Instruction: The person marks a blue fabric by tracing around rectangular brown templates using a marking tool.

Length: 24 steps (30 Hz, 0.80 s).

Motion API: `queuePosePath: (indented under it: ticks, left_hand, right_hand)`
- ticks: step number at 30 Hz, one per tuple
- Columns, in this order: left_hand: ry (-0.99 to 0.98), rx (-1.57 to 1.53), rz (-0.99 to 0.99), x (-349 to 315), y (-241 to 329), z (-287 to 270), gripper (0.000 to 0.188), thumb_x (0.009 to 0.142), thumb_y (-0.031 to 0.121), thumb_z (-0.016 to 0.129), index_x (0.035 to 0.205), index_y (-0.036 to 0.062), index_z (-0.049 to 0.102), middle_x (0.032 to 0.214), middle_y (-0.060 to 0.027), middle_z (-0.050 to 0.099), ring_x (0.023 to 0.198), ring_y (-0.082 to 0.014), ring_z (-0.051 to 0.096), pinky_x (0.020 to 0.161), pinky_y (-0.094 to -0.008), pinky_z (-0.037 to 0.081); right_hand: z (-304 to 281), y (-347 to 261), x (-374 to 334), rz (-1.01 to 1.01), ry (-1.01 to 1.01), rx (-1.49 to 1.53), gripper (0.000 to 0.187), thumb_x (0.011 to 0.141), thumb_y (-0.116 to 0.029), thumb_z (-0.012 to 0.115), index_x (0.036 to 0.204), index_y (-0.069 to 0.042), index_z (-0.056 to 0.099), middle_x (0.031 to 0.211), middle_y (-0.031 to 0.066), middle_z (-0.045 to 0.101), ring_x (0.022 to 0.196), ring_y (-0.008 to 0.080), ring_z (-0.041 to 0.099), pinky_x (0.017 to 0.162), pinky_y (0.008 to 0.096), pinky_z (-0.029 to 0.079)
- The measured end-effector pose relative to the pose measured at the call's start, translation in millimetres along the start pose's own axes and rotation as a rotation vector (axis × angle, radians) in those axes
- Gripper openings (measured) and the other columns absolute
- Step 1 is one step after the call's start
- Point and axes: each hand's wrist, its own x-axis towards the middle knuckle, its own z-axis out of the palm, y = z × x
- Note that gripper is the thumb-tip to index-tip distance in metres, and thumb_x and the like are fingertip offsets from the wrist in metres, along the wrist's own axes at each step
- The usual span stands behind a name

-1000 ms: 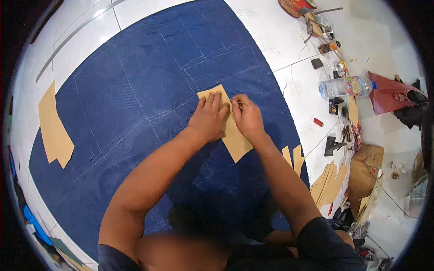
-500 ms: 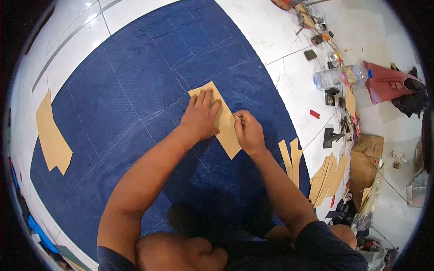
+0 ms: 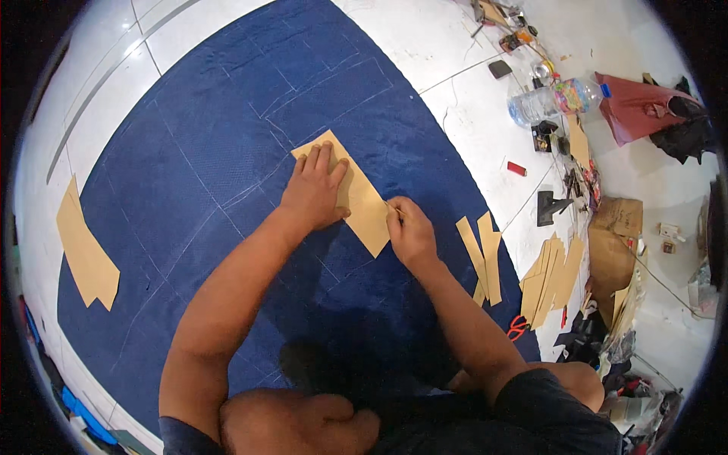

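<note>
A large dark blue cloth (image 3: pixel 182 189) lies spread on the floor, marked with thin white lines. On its middle rests a tan card pattern piece (image 3: pixel 364 216), a slanted four-sided strip. My left hand (image 3: pixel 312 189) presses flat on the upper part of the card, fingers stretched out. At the card's right edge, my right hand (image 3: pixel 412 227) is closed in a pinch round something slim. Its tip meets the cloth beside the card, but the fingers hide most of it.
Another tan pattern piece (image 3: pixel 89 258) lies at the cloth's left edge. Narrow card strips (image 3: pixel 491 258) and a stack of card pieces (image 3: pixel 547 280) sit at right, near red-handled scissors (image 3: pixel 517 327). A plastic bottle (image 3: pixel 557 100), a red lighter (image 3: pixel 516 168) and a cardboard box (image 3: pixel 613 250) stand beyond.
My right hand has slid nearer to me along the card's right edge. My left hand keeps its place on the card. The whole view has shifted a little, and the scissors now show.
</note>
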Motion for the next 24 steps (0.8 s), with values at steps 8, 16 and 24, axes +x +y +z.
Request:
queuePosePath:
  ticks: [8, 16, 24]
  left_hand:
    - [0.041, -0.049, 0.017, 3, -1, 3, 0.096, 0.069, 0.047, 0.085, 0.147, 0.0081, 0.043, 0.156, -0.0293, 0.026, 0.145, -0.0462, 0.026, 0.119, -0.0508, 0.027]
    - [0.065, 0.005, 0.028, 2, -3, 4, 0.093, 0.072, 0.051, 0.082, 0.146, 0.0097, 0.043, 0.155, -0.0272, 0.030, 0.145, -0.0430, 0.028, 0.117, -0.0514, 0.030]
    - [0.033, -0.023, 0.009, 2, -2, 1, 0.093, 0.072, 0.048, 0.082, 0.147, 0.0094, 0.042, 0.157, -0.0256, 0.026, 0.146, -0.0446, 0.024, 0.120, -0.0504, 0.026]
  right_hand:
    - [-17, 7, -27, -0.026, 0.050, 0.041, 0.014, 0.096, -0.011, 0.057, 0.106, -0.002, 0.060, 0.098, 0.0176, 0.066, 0.091, 0.0371, 0.066, 0.080, 0.0423, 0.053]
    - [-17, 6, -38, -0.141, 0.019, -0.063, 0.018, 0.096, -0.012, 0.058, 0.110, -0.003, 0.064, 0.112, 0.0126, 0.068, 0.104, 0.0317, 0.064, 0.089, 0.0412, 0.049]
    - [-3, 11, -57, -0.381, -0.144, -0.300, 0.027, 0.093, -0.012, 0.061, 0.119, -0.007, 0.065, 0.130, 0.0079, 0.064, 0.125, 0.0248, 0.055, 0.099, 0.0419, 0.039]
